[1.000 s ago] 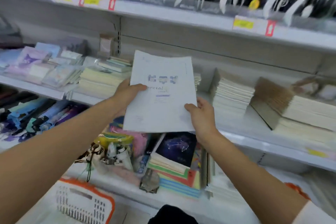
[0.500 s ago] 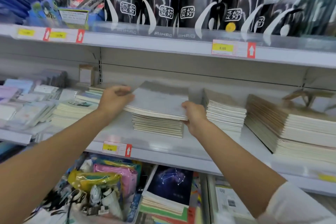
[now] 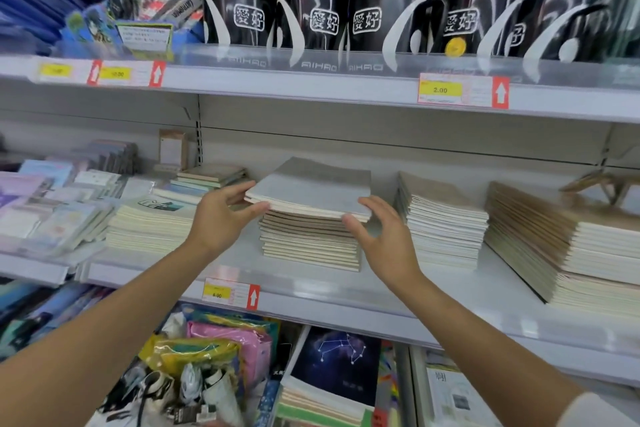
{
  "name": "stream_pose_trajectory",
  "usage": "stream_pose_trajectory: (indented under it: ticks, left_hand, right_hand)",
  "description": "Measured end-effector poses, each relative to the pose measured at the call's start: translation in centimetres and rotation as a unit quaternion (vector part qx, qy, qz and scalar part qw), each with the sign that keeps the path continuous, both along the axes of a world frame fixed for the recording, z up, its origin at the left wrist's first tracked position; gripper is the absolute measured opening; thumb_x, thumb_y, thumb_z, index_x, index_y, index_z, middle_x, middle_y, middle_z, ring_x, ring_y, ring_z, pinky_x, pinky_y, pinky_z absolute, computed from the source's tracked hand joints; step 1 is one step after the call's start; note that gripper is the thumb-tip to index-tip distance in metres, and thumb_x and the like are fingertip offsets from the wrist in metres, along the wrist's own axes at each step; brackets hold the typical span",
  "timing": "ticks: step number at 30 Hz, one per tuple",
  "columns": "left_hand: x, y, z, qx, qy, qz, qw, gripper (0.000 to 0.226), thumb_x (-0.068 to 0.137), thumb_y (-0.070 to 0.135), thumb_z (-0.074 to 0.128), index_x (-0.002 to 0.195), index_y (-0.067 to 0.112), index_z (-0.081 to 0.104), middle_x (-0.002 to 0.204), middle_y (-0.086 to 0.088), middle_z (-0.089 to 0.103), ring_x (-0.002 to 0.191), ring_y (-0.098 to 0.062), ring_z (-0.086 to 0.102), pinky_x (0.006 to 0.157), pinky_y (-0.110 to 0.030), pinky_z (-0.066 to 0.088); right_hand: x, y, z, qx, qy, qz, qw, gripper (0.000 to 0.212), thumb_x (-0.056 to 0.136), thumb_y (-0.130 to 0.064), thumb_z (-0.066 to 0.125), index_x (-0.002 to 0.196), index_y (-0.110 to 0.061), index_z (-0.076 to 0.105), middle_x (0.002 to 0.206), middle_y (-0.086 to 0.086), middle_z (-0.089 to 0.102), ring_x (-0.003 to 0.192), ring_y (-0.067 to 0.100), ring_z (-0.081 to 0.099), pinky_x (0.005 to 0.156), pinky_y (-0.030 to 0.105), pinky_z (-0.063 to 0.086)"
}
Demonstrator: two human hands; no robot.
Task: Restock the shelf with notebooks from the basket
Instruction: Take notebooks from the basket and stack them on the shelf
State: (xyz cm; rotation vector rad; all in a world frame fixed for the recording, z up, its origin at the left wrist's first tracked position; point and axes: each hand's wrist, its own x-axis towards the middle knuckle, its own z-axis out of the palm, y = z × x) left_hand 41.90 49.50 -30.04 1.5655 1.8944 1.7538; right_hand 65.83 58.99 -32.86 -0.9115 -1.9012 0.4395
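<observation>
1. Left hand (image 3: 221, 218): the thumb lies against the front edge and the fingers on the cover, lightly pinching the near-left corner of the top notebooks (image 3: 311, 187).
2. Right hand (image 3: 384, 239): the fingers are spread and relaxed, with the tips at the near-right corner and gripping nothing.
3. The notebooks lie flat on the stack (image 3: 311, 246), mid-shelf (image 3: 346, 291). They overhang to the left and are slightly twisted.
4. To finish well, nudge the left corner rightward while the right palm acts as a stop. Then tap the front edges flush and keep clear of the next pile (image 3: 443, 225).
5. The cover faces up and a short edge faces the person. The long axis seems to run front to back, skewed a little left.
</observation>
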Motion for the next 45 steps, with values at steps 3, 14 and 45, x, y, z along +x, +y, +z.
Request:
stream_pose_trajectory:
  ticks: [3, 14, 45]
  left_hand:
    - [0.4, 1.9, 0.4, 0.009, -0.02, 0.001, 1.0, 0.052, 0.083, 0.019, 0.073, 0.131, 0.013, 0.058, 0.106, 0.003, 0.066, 0.09, -0.001, 0.058, 0.073, -0.004, 0.049]
    - [-0.7, 7.9, 0.0, -0.033, -0.087, -0.022, 0.995, 0.06, 0.084, 0.022, 0.072, 0.139, 0.014, 0.049, 0.127, -0.005, 0.062, 0.124, -0.016, 0.053, 0.106, -0.028, 0.039]
    - [-2.3, -9.4, -7.1, -0.164, -0.116, 0.08, 0.976, 0.038, 0.086, 0.012, 0.064, 0.056, 0.013, 0.041, 0.056, -0.006, 0.044, 0.057, -0.019, 0.043, 0.067, -0.029, 0.038]
  right_hand:
    - [-0.7, 1.7, 0.6, -0.027, -0.008, -0.008, 1.0, 0.061, 0.086, -0.057, 0.058, 0.135, -0.022, 0.054, 0.141, -0.006, 0.051, 0.131, 0.013, 0.044, 0.109, 0.028, 0.034]
    - [-1.1, 6.5, 2.1, -0.089, -0.024, -0.037, 0.995, 0.069, 0.081, -0.057, 0.065, 0.137, -0.018, 0.053, 0.098, -0.002, 0.063, 0.102, 0.019, 0.061, 0.096, 0.036, 0.049]
    - [-8.3, -10.1, -4.3, -0.008, -0.056, 0.084, 0.995, 0.012, 0.085, -0.025, 0.067, 0.092, -0.015, 0.066, 0.088, -0.002, 0.061, 0.073, 0.013, 0.054, 0.067, 0.028, 0.044]
